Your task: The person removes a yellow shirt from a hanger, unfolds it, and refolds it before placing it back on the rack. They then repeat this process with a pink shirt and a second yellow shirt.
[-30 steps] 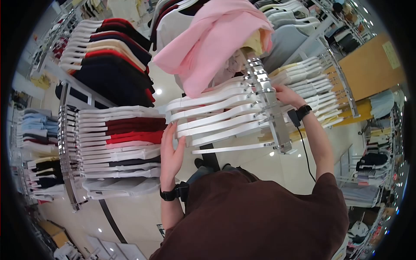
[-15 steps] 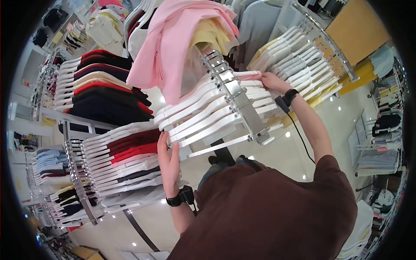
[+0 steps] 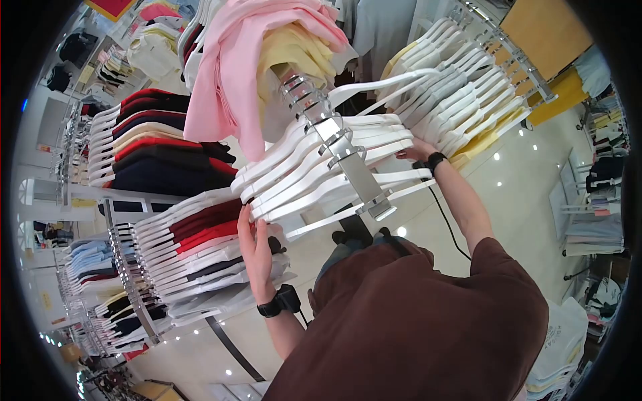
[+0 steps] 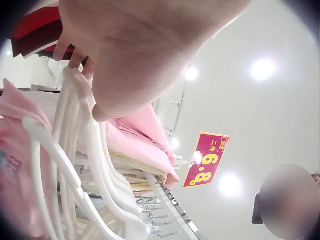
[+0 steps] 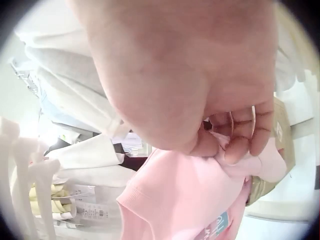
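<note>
White hangers [image 3: 301, 177] hang in a row from a chrome rail [image 3: 358, 170]. My left hand [image 3: 256, 250] holds the left ends of several, its thumb on one side and its fingertips on the other in the left wrist view. On the rail's right side, my right hand [image 3: 418, 152] is by the other hanger ends. The right wrist view shows it pinching a pink shirt [image 5: 175, 185] with a bluish print between thumb and curled fingers. A folded pink garment [image 3: 224, 73] and a yellow one [image 3: 294, 50] lie over the rail's far end.
Left stands a rack of red, white and dark garments [image 3: 207, 230], with dark sweaters [image 3: 154, 164] behind. Light garments [image 3: 461, 90] hang at right near a tan board [image 3: 545, 37]. A red price sign [image 4: 206, 159] hangs overhead, and a person [image 4: 290, 200] appears below it.
The head view has turned, so the rail sits further left. My right hand has come down nearer to my body. A white hanger now sticks out beyond the rail. My left hand keeps its hold.
</note>
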### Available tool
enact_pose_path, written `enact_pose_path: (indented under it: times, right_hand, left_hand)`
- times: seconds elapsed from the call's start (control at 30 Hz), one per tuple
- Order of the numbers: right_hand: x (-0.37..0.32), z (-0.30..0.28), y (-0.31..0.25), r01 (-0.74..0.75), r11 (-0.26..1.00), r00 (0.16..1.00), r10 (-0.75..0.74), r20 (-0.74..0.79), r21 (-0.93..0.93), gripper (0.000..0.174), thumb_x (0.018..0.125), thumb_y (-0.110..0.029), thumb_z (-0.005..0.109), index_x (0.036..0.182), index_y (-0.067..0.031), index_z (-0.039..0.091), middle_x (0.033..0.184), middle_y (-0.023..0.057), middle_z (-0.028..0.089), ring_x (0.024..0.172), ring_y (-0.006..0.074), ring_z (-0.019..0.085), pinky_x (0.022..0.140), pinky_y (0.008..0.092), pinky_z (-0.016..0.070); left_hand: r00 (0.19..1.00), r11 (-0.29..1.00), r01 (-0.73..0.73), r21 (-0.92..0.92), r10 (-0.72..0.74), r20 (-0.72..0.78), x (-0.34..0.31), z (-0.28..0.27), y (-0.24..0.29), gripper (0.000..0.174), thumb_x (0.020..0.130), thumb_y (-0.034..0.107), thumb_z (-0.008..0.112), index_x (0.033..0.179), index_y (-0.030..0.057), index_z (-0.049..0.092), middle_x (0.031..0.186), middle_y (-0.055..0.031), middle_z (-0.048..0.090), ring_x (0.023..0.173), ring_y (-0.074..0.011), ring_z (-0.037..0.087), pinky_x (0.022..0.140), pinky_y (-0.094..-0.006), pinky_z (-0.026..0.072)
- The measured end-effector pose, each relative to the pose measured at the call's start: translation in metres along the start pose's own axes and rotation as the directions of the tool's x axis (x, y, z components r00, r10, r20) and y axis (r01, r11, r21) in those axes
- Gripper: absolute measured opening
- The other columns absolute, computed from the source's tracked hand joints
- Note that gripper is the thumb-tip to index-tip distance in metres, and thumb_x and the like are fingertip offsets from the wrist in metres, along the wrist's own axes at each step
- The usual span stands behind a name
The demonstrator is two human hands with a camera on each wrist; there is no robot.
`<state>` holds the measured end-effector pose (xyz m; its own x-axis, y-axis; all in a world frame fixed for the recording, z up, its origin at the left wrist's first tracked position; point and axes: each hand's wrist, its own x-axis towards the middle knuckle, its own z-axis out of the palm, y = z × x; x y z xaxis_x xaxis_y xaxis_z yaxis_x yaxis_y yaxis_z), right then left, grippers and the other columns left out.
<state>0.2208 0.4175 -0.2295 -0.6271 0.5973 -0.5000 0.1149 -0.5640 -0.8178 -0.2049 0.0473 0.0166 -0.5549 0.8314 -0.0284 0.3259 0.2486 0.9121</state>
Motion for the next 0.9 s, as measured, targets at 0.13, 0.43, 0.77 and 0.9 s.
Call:
enact_pose_path:
  times: [0.13, 0.43, 0.77, 0.9]
  right_hand:
    - [-0.038, 0.027, 0.022, -0.140, 0.985, 0.985, 0.128, -0.119, -0.102, 0.006, 0.104, -0.016, 0.063, 0.104, -0.0099, 0.066, 0.096, 0.0014, 0.067, 0.080, 0.0117, 0.061, 0.072, 0.0308, 0.0525]
    - [-0.130, 0.030, 0.102, -0.209, 0.959, 0.935, 0.254, -0.249, 0.192, 0.019, 0.107, -0.029, 0.051, 0.094, -0.0198, 0.061, 0.078, -0.0090, 0.050, 0.068, 0.0066, 0.045, 0.065, 0.0262, 0.0404]
    - [-0.232, 0.059, 0.037, -0.251, 0.968, 0.965, 0.249, -0.076, -0.010, 0.031, 0.104, -0.034, 0.071, 0.120, -0.0082, 0.069, 0.091, -0.0063, 0.064, 0.077, 0.0053, 0.056, 0.070, 0.0246, 0.0479]
    - [-0.269, 0.051, 0.009, -0.157, 0.987, 0.979, 0.150, 0.140, 0.045, 0.028, 0.108, -0.030, 0.066, 0.122, -0.0060, 0.073, 0.096, -0.0050, 0.066, 0.080, 0.0043, 0.058, 0.068, 0.0243, 0.0456]
  left_hand:
    - [0.997, 0.993, 0.073, -0.089, -0.074, -0.004, -0.006, 0.003, -0.010, 0.054, 0.114, 0.022, 0.057, 0.162, 0.0000, 0.045, 0.164, -0.0179, 0.048, 0.140, -0.0242, 0.053, 0.118, -0.0373, 0.0417]
    - [0.963, 0.970, 0.237, -0.056, -0.227, 0.145, -0.039, 0.001, -0.039, 0.056, 0.115, 0.027, 0.056, 0.163, 0.0003, 0.044, 0.167, -0.0171, 0.047, 0.153, -0.0262, 0.044, 0.127, -0.0392, 0.0320]
    - [0.849, 0.935, 0.317, 0.161, -0.355, 0.391, -0.092, 0.026, -0.082, 0.057, 0.111, 0.029, 0.062, 0.159, -0.0003, 0.049, 0.156, -0.0201, 0.059, 0.145, -0.0297, 0.056, 0.120, -0.0425, 0.0431]
    - [0.827, 0.927, 0.232, 0.293, -0.347, 0.443, -0.101, 0.053, -0.067, 0.057, 0.109, 0.031, 0.064, 0.158, 0.0049, 0.053, 0.154, -0.0200, 0.062, 0.140, -0.0336, 0.060, 0.117, -0.0456, 0.0455]
